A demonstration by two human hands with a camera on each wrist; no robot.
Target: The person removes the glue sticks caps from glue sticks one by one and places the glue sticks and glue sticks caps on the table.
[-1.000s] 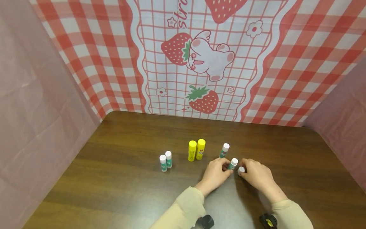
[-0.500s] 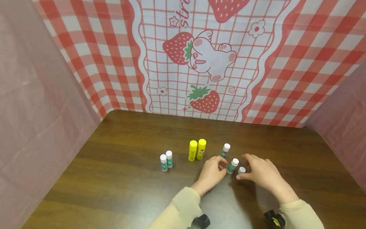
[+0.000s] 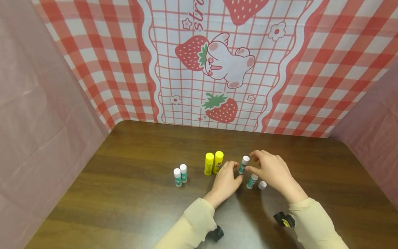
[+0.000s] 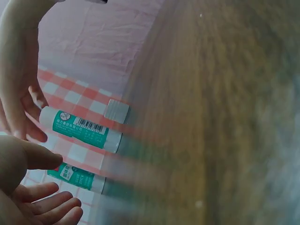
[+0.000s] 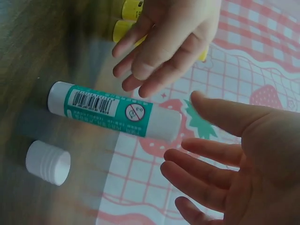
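Observation:
A capped green-and-white glue stick stands upright between my two hands. My left hand is to its left, thumb and fingers spread and holding nothing. From the right, my right hand reaches with thumb and forefinger apart, fingertips right beside the white cap. Nearer me stands an uncapped glue stick, its barcode label plain in the right wrist view. Its loose white cap rests on the table just right of it. In the left wrist view the left thumb overlaps the capped glue stick.
Two yellow glue sticks stand side by side just beyond my left hand. Further left is a pair of small green-and-white glue sticks. A checked strawberry cloth hangs behind the brown table, with pink cloth at both sides.
Both hands have left the uncapped glue stick and its cap. The right hand let go of the cap on the table and moved up and left; both hands are now around the capped glue stick.

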